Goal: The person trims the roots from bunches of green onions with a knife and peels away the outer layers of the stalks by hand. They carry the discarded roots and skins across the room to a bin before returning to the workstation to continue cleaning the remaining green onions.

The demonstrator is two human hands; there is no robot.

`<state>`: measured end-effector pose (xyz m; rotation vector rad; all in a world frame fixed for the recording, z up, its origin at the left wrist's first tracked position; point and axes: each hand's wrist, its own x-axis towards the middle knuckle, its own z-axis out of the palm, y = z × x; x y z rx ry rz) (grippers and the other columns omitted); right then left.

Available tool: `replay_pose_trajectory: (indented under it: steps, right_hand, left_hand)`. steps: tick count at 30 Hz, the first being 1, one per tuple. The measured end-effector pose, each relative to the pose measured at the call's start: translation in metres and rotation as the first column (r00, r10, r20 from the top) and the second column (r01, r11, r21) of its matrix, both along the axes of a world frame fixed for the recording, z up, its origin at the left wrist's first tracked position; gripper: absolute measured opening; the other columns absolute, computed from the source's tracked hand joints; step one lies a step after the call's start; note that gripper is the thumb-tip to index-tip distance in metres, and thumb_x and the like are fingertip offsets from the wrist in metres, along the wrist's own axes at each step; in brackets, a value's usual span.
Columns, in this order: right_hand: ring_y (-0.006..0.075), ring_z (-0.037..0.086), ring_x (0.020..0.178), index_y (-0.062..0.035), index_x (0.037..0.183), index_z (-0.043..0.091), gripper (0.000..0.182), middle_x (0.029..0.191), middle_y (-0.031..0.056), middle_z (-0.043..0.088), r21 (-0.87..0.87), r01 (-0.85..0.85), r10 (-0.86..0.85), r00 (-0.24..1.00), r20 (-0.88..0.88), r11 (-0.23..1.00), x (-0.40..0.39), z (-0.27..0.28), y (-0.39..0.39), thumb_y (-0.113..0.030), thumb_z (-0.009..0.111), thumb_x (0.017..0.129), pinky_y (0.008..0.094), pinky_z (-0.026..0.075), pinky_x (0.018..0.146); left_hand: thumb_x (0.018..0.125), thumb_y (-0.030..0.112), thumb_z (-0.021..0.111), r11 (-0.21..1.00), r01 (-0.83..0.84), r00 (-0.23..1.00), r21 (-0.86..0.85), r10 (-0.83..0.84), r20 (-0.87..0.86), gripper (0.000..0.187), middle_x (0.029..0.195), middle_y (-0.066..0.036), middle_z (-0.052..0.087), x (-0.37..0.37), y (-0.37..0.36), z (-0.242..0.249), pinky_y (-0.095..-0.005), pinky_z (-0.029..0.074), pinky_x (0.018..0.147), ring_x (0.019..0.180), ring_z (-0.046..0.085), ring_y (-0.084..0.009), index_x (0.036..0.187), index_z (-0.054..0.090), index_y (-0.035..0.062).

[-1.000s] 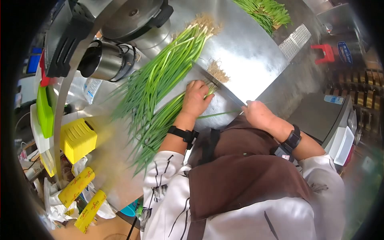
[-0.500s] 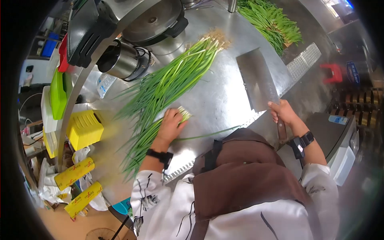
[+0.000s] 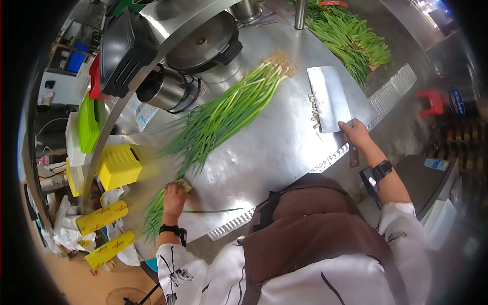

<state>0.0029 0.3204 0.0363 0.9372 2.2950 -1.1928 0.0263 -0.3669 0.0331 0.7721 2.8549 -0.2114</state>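
My left hand (image 3: 175, 200) is closed around a small bunch of green onions (image 3: 152, 217) at the table's left front, its pale cut ends sticking out past my fingers. One loose green stalk (image 3: 213, 211) trails from it toward the table edge. In my right hand (image 3: 357, 134) is a cleaver (image 3: 329, 96), gripped at its wooden handle, with the broad blade over the steel table. Light reflections lie along the blade's left edge. A larger pile of green onions (image 3: 223, 114) lies between my hands, its roots (image 3: 278, 63) at the far end.
Behind the pile stand a large lidded pot (image 3: 203, 43) and a steel kettle (image 3: 161, 89). Leafy greens (image 3: 348, 38) lie at the back right. A yellow container (image 3: 119, 166) and yellow film rolls (image 3: 101, 217) are at the left. The steel table (image 3: 259, 157) has a perforated front edge.
My left hand has moved left and toward me with its bunch, away from the large pile. The cleaver has turned, and its blade now shows brighter.
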Motion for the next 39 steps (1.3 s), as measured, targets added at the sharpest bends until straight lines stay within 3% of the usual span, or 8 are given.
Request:
replay_pose_trajectory:
  steps: [3, 12, 14, 18, 21, 26, 31, 39]
  right_hand:
    - [0.0344, 0.070, 0.082, 0.0060, 0.101, 0.059, 0.055, 0.087, 0.0226, 0.070, 0.444, -0.287, 0.281, 0.956, 0.079, 0.849, -0.009, -0.001, -0.001, -0.048, 0.061, 0.092, 0.0442, 0.055, 0.074]
    - [0.0397, 0.068, 0.090, 0.0034, 0.102, 0.062, 0.050, 0.091, 0.0232, 0.071, 0.569, -0.458, 0.436, 0.880, 0.186, 0.683, -0.022, 0.032, -0.008, -0.045, 0.063, 0.090, 0.0477, 0.054, 0.081]
    - [0.0398, 0.068, 0.090, 0.0042, 0.105, 0.061, 0.049, 0.090, 0.0233, 0.071, 0.524, -0.381, 0.438, 0.899, 0.017, 0.762, -0.022, 0.042, -0.024, -0.042, 0.064, 0.089, 0.0476, 0.054, 0.080]
    - [0.0345, 0.068, 0.086, 0.0070, 0.123, 0.055, 0.051, 0.092, 0.0226, 0.069, 0.032, -0.350, 0.347, 0.905, -0.244, 0.936, -0.038, 0.028, -0.089, -0.031, 0.065, 0.091, 0.0427, 0.054, 0.073]
    - [0.0209, 0.064, 0.077, 0.0027, 0.140, 0.043, 0.058, 0.091, 0.0148, 0.066, -0.398, -0.280, 0.166, 0.940, -0.298, 0.874, -0.078, -0.027, -0.142, -0.019, 0.065, 0.092, 0.0332, 0.051, 0.067]
    - [0.0216, 0.060, 0.101, -0.0001, 0.152, 0.023, 0.068, 0.116, 0.0152, 0.061, -0.711, -0.247, -0.003, 0.943, -0.331, 0.658, -0.136, -0.051, -0.227, -0.008, 0.060, 0.095, 0.0317, 0.050, 0.090]
    - [0.0187, 0.064, 0.095, -0.0015, 0.147, 0.034, 0.060, 0.117, 0.0145, 0.062, -0.896, -0.272, 0.044, 0.961, -0.274, 0.351, -0.138, -0.039, -0.289, -0.009, 0.059, 0.094, 0.0317, 0.053, 0.084]
    - [0.0187, 0.065, 0.097, 0.0027, 0.140, 0.044, 0.050, 0.117, 0.0145, 0.065, -0.648, -0.484, 0.421, 0.867, -0.266, 0.588, -0.081, 0.002, -0.189, -0.009, 0.062, 0.095, 0.0330, 0.052, 0.090]
  left_hand:
    - [0.076, 0.023, 0.073, 0.977, -0.072, 0.997, -0.202, 0.063, -0.051, 0.029, 0.111, -0.013, 0.058, -0.007, -0.005, 0.003, -0.0494, 0.040, 0.103, 0.112, 0.052, -0.0333, 0.100, 0.065, 0.0081]
    - [0.078, 0.032, 0.072, 0.823, -0.390, 0.908, -0.413, 0.419, -0.020, 0.034, 0.106, -0.012, 0.061, -0.035, 0.049, 0.058, -0.0493, 0.039, 0.102, 0.105, 0.056, -0.0293, 0.102, 0.067, 0.0082]
    - [0.076, 0.029, 0.074, 0.792, -0.561, 0.826, -0.240, 0.553, -0.106, 0.039, 0.103, -0.013, 0.062, -0.055, 0.082, 0.060, -0.0491, 0.041, 0.097, 0.099, 0.060, -0.0323, 0.107, 0.065, 0.0062]
    - [0.076, 0.033, 0.078, 0.876, 0.000, 0.954, 0.483, 0.146, -0.263, 0.077, 0.131, -0.024, 0.053, -0.126, 0.216, 0.070, -0.0542, 0.034, 0.105, 0.123, 0.048, -0.0412, 0.137, 0.045, -0.0011]
    - [0.081, 0.041, 0.073, 0.890, -0.017, 0.984, 0.455, 0.096, -0.151, 0.081, 0.137, -0.025, 0.049, -0.183, 0.290, 0.053, -0.0515, 0.030, 0.111, 0.129, 0.045, -0.0387, 0.141, 0.040, -0.0021]
    - [0.089, 0.035, 0.067, 0.893, -0.222, 0.968, 0.392, 0.153, 0.200, 0.063, 0.135, -0.025, 0.053, -0.245, 0.293, -0.002, -0.0453, 0.039, 0.106, 0.126, 0.050, -0.0379, 0.139, 0.047, 0.0014]
    - [0.088, 0.026, 0.068, 0.913, -0.091, 0.996, 0.397, 0.085, 0.034, 0.042, 0.119, -0.021, 0.062, -0.259, 0.250, 0.010, -0.0468, 0.045, 0.096, 0.112, 0.057, -0.0395, 0.122, 0.057, 0.0033]
    - [0.086, 0.016, 0.066, 0.911, -0.016, 0.959, 0.412, 0.130, -0.250, 0.020, 0.094, -0.015, 0.064, -0.199, 0.261, 0.047, -0.0443, 0.051, 0.080, 0.089, 0.063, -0.0341, 0.099, 0.054, 0.0061]
